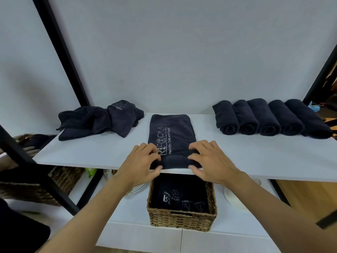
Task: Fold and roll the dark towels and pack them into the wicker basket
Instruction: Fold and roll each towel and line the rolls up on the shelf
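A dark towel with white lettering [171,132] lies folded lengthwise on the white shelf [94,152], its near end rolled into a thick lip at the shelf's front edge. My left hand [142,161] grips the left end of that roll, fingers curled over it. My right hand [209,159] grips the right end the same way. Below the shelf, the wicker basket [182,219] stands on a lower white surface and holds several dark towels with white logos [180,196].
A loose heap of dark towels [100,119] lies at the shelf's back left. Several rolled dark towels [269,117] lie side by side at the back right. Black frame bars [60,50] rise on both sides. Another wicker basket [36,183] sits lower left.
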Motion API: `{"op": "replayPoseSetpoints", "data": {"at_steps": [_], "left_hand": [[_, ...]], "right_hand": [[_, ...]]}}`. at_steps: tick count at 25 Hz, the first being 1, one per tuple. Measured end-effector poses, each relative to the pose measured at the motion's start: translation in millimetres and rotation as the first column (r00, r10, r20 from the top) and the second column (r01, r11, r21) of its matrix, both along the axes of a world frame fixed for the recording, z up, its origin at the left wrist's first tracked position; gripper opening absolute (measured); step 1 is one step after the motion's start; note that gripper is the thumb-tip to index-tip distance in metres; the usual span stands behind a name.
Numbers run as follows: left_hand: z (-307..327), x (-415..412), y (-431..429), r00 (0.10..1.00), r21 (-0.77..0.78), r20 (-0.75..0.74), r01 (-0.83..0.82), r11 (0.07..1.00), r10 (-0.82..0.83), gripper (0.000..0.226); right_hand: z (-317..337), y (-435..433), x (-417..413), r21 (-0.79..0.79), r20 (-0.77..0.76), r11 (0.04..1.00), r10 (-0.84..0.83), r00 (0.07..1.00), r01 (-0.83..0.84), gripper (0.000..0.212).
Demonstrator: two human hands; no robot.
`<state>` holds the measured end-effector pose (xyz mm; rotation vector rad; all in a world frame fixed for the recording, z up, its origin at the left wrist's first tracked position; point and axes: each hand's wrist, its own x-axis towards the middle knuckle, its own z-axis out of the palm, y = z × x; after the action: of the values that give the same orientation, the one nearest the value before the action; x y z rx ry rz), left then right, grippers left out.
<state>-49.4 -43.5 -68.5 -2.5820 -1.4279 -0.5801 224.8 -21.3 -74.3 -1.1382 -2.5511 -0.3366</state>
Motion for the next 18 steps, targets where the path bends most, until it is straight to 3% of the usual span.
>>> {"op": "replayPoseSetpoints", "data": {"at_steps": [2, 5, 8, 10, 12, 14, 16, 18], "left_hand": [[-2.3, -4.7, 3.0, 0.981, 0.089, -0.189, 0.056, 0.994, -0.038, 0.031], [4.5, -2.4, 7.5, 0.976, 0.06, -0.212, 0.067, 0.996, -0.053, 0.026], [18.6, -1.5, 12.6, 0.993, -0.245, 0.106, -0.019, 0.969, 0.046, 0.018], [23.0, -6.0, 23.9, 0.947, -0.453, 0.282, -0.008, 0.891, 0.152, 0.019], [23.5, -11.0, 36.6, 0.904, -0.552, 0.371, 0.033, 0.833, 0.21, 0.023], [20.7, -12.7, 46.2, 0.877, -0.569, 0.425, 0.066, 0.82, 0.225, 0.025], [15.8, -11.8, 52.1, 0.884, -0.495, 0.432, 0.067, 0.866, 0.179, 0.025], [13.6, -10.2, 53.6, 0.92, -0.394, 0.374, 0.039, 0.918, 0.121, 0.02]], "right_hand": [[4.8, 2.5, 0.3, -0.008, 0.109, 1.0, 0.001, 0.994, 0.0, 0.034], [13.5, 7.0, -7.0, -0.081, 0.162, 0.997, 0.014, 0.987, 0.0, 0.031], [24.4, 8.1, -11.5, -0.307, -0.011, 0.951, -0.045, 0.999, 0.039, 0.024], [27.9, 13.4, -10.9, -0.544, -0.196, 0.838, -0.172, 0.965, 0.039, 0.016], [27.3, 23.5, -11.8, -0.655, -0.345, 0.756, -0.283, 0.895, -0.013, 0.013], [21.8, 32.7, -14.2, -0.537, -0.336, 0.843, -0.258, 0.906, 0.04, 0.015], [14.0, 34.9, -14.2, -0.234, -0.217, 0.968, -0.146, 0.965, 0.094, 0.02], [9.6, 32.1, -11.8, -0.072, -0.067, 0.996, -0.05, 0.997, 0.045, 0.028]]}}
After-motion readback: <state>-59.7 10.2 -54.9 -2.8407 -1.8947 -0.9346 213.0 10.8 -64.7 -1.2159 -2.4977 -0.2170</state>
